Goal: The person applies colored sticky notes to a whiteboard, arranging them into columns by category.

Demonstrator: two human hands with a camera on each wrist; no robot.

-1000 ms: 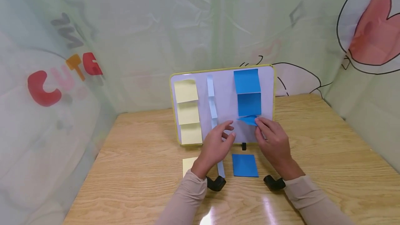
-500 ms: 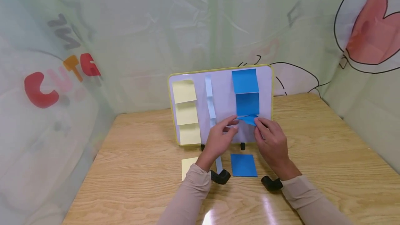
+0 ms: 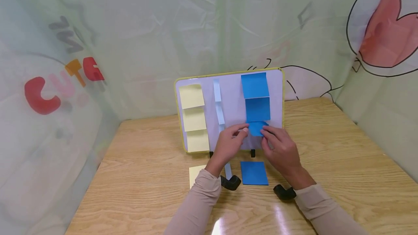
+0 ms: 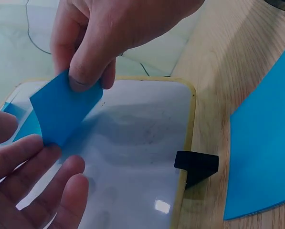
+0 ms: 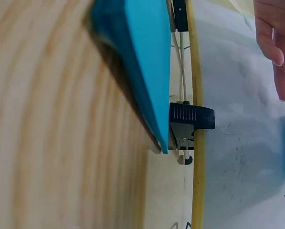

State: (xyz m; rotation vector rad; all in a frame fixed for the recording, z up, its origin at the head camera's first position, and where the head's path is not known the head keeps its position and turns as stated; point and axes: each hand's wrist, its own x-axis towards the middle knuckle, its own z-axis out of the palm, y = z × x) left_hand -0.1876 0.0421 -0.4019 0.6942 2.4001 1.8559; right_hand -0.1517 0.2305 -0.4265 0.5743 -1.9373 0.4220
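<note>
My right hand (image 3: 281, 151) pinches a blue sticky note (image 4: 68, 107) between thumb and fingers in front of the whiteboard (image 3: 233, 111). The note tilts away from the board's surface, below two blue notes (image 3: 256, 97) stuck one under the other. My left hand (image 3: 226, 146) has its fingertips at the note's left edge. In the left wrist view its fingers are loosely spread, touching the note's lower corner. The right wrist view shows the left hand's fingers at the upper right; only an edge of the held note shows there. A blue sticky pad (image 3: 254, 173) lies on the table below.
Pale yellow notes (image 3: 195, 119) and narrow light blue strips (image 3: 219, 113) run down the board. A yellow pad (image 3: 195, 175) and a light blue strip pad (image 3: 228, 171) lie on the table, partly behind my left arm. The stand's black feet (image 3: 285, 192) jut forward.
My left hand has moved right and up to the note's left edge. My right hand has shifted slightly left, and the held note now faces the camera more.
</note>
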